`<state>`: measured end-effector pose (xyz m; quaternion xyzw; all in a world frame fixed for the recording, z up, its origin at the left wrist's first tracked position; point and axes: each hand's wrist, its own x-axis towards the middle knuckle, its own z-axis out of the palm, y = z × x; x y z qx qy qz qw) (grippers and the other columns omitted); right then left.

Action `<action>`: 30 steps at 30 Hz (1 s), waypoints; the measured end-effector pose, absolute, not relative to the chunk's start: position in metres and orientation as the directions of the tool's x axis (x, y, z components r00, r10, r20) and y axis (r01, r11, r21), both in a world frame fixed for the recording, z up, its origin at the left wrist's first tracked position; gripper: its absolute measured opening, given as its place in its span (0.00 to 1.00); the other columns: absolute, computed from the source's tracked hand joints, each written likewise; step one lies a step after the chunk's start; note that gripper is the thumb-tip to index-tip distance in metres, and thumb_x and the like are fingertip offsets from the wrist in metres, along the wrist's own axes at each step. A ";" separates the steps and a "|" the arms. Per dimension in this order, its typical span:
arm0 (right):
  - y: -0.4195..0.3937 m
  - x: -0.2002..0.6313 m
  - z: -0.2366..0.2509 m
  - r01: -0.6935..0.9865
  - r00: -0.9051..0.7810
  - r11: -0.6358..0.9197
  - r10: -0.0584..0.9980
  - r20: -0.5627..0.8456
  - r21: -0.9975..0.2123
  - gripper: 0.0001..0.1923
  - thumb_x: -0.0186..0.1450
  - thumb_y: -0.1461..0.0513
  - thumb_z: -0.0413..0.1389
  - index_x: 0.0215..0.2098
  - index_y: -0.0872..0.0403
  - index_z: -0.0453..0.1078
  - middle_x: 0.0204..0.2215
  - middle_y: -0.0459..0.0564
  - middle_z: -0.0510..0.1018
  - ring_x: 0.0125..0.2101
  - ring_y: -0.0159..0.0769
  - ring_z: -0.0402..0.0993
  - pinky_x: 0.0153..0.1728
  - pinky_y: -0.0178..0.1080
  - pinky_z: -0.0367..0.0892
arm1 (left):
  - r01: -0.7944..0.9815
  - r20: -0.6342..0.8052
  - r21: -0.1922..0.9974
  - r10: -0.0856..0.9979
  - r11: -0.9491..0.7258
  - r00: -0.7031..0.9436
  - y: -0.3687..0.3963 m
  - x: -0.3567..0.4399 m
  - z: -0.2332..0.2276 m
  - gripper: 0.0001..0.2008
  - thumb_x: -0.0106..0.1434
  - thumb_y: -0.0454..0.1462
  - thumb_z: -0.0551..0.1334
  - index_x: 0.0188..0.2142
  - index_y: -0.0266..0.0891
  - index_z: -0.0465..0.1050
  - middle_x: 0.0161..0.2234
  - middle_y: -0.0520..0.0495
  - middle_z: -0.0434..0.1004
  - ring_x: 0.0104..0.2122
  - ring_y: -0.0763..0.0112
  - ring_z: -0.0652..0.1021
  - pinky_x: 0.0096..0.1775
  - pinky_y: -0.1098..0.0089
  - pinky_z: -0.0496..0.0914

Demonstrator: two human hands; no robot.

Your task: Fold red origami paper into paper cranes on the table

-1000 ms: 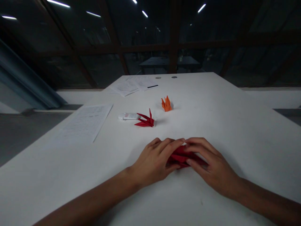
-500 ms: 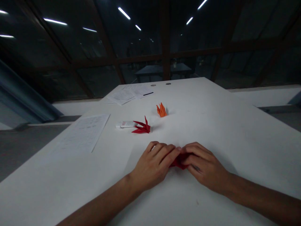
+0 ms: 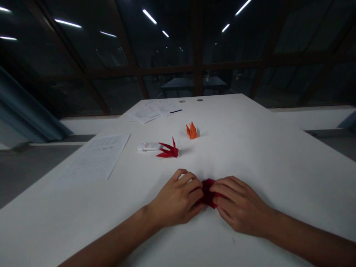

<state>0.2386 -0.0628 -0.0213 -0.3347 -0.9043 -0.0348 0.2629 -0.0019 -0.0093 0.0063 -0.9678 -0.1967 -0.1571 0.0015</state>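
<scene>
A piece of dark red folded paper (image 3: pixel 208 191) lies between my two hands near the front of the white table. My left hand (image 3: pixel 180 196) grips its left side, fingers curled and thumb tucked low. From the right, my right hand (image 3: pixel 236 202) holds the other side, its fingers pressed over the paper. Much of the paper is hidden beneath the fingers. Beyond my left hand sits a finished-looking red origami piece (image 3: pixel 170 151) with pointed tips. Farther back stands an orange origami piece (image 3: pixel 191 131), also pointed.
A white tube (image 3: pixel 148 147) lies against the red origami piece. Printed sheets (image 3: pixel 97 155) cover part of the table's left, with more papers (image 3: pixel 147 113) at the back left and a dark pen-like stick (image 3: pixel 176 111). Dark windows (image 3: pixel 167 40) rise behind the table.
Both hands have drawn slightly apart and the right has come a little nearer to me. More of the red paper now shows between them, spread flatter.
</scene>
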 end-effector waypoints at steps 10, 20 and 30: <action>-0.070 0.234 -0.022 0.687 -0.667 0.726 0.646 0.370 -0.028 0.07 0.69 0.68 0.53 0.37 0.54 0.73 0.39 0.53 0.80 0.40 0.45 0.72 0.46 0.51 0.68 | 0.340 0.234 0.128 0.361 -0.932 0.903 -0.008 -0.003 0.003 0.09 0.71 0.42 0.59 0.40 0.38 0.72 0.43 0.46 0.78 0.44 0.62 0.75 0.50 0.59 0.64; -0.061 0.234 -0.023 0.720 -0.534 0.628 0.774 0.342 -0.297 0.07 0.74 0.63 0.52 0.40 0.52 0.73 0.37 0.49 0.80 0.40 0.42 0.73 0.46 0.49 0.66 | 0.427 0.220 0.197 0.464 -0.883 0.858 -0.012 0.003 -0.002 0.10 0.74 0.38 0.55 0.40 0.39 0.74 0.39 0.47 0.77 0.42 0.63 0.73 0.45 0.61 0.65; -0.049 0.239 -0.027 0.805 -0.327 0.424 0.901 0.286 -0.414 0.23 0.66 0.61 0.63 0.58 0.52 0.68 0.52 0.54 0.77 0.51 0.49 0.70 0.52 0.55 0.64 | 0.560 0.197 0.418 0.673 -0.715 0.713 -0.010 0.008 -0.013 0.25 0.68 0.38 0.63 0.62 0.43 0.60 0.56 0.44 0.73 0.54 0.55 0.70 0.55 0.54 0.65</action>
